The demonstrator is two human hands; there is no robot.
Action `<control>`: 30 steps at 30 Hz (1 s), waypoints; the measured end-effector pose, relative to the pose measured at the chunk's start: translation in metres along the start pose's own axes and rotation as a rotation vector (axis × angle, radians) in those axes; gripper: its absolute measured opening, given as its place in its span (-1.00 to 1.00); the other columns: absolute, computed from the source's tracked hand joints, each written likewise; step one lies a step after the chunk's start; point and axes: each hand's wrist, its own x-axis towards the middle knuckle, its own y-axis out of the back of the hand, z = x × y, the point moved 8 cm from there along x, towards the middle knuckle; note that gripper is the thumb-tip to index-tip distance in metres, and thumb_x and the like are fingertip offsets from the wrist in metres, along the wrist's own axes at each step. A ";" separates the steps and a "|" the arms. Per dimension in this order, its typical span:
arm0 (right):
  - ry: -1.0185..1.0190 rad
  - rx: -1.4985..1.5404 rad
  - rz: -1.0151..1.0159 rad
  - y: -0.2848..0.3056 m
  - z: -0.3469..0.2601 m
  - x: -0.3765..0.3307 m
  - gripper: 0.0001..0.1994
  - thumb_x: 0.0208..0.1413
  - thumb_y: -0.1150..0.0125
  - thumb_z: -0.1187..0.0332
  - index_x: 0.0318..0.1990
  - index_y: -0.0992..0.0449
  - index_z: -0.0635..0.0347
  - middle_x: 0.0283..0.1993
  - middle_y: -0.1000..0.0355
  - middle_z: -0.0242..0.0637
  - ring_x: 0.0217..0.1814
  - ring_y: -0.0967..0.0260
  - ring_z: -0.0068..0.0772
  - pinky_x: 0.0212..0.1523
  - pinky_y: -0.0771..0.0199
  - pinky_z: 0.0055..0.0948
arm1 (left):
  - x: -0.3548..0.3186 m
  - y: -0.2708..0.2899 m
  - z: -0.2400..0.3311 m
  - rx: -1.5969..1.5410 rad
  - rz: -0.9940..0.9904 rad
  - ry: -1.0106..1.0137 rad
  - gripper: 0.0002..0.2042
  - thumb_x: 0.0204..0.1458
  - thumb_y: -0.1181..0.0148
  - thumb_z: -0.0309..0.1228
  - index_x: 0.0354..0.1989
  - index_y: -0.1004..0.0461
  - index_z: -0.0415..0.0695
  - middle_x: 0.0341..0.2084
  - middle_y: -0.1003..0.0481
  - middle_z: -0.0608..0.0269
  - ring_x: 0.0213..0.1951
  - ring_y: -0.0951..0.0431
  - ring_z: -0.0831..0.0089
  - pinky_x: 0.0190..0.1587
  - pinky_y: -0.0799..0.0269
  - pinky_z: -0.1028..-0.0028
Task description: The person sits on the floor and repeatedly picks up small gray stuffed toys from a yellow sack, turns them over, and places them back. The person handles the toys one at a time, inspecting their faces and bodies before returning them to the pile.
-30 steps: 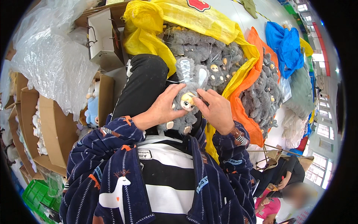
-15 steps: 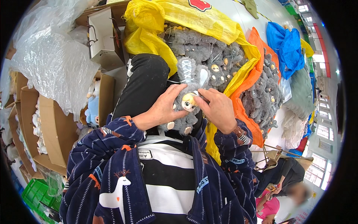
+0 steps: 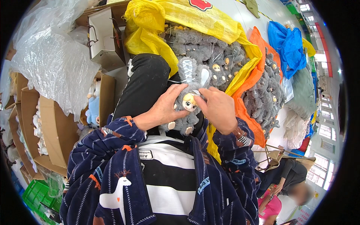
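A grey fluffy plush doll [image 3: 189,102] lies face up at my lap, with long rabbit ears, a hard face with blond hair, and small pale feet. My left hand [image 3: 165,107] wraps around the doll's side, its thumb beneath the chin and its fingers by the head. Over the other side of the face, my right hand [image 3: 220,111] is closed in a pinch at the edge of the hood. A small whitish piece shows by its fingertips at the forehead; what it is I cannot make out.
A yellow sack [image 3: 210,18] full of similar grey plush dolls [image 3: 202,45] lies ahead, with an orange sack [image 3: 245,108] of more at its right. Cardboard boxes [image 3: 56,131] and clear plastic sheeting [image 3: 52,56] stand left. Other people sit at the lower right.
My right hand has turned slightly, its fingers curling in more at the doll's forehead. The left hand and the doll stay in place.
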 end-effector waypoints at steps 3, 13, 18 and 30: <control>-0.021 0.008 0.011 -0.003 -0.001 0.001 -0.77 0.01 -0.12 0.18 -0.37 -0.49 0.16 -0.48 -0.38 -0.22 -0.42 -0.40 -0.14 -0.45 -0.38 -0.31 | 0.000 0.000 -0.002 0.014 0.017 -0.011 -0.27 -0.31 -0.35 -0.42 0.11 -0.16 -0.27 -0.07 -0.28 -0.01 -0.01 -0.34 0.16 0.04 -0.26 0.39; -0.373 1.506 0.184 -0.070 0.050 -0.013 -0.71 0.09 -0.13 0.34 -0.12 -0.44 0.39 -0.38 -0.40 -0.41 -0.41 -0.31 -0.61 -0.37 -0.34 -0.61 | 0.002 0.000 0.001 0.015 0.008 -0.049 -0.29 -0.31 -0.35 -0.39 0.10 -0.17 -0.26 -0.08 -0.28 0.00 -0.02 -0.34 0.14 0.02 -0.28 0.37; -0.140 1.069 0.271 -0.046 0.037 -0.003 -0.74 -0.03 -0.24 0.37 -0.21 -0.48 0.33 -0.40 -0.41 -0.32 -0.40 -0.36 -0.48 -0.35 -0.35 -0.56 | 0.002 -0.001 0.002 0.016 -0.002 -0.051 -0.30 -0.30 -0.35 -0.39 0.10 -0.17 -0.24 -0.07 -0.26 0.00 -0.02 -0.34 0.11 0.01 -0.29 0.35; -0.173 1.283 -0.026 -0.045 0.021 -0.005 -0.79 -0.03 -0.19 0.38 -0.25 -0.42 0.27 -0.44 -0.38 -0.24 -0.45 -0.34 -0.38 -0.38 -0.33 -0.52 | 0.001 0.003 0.001 -0.016 0.002 -0.018 -0.29 -0.31 -0.35 -0.41 0.10 -0.18 -0.27 -0.07 -0.28 0.00 -0.01 -0.34 0.15 0.03 -0.27 0.38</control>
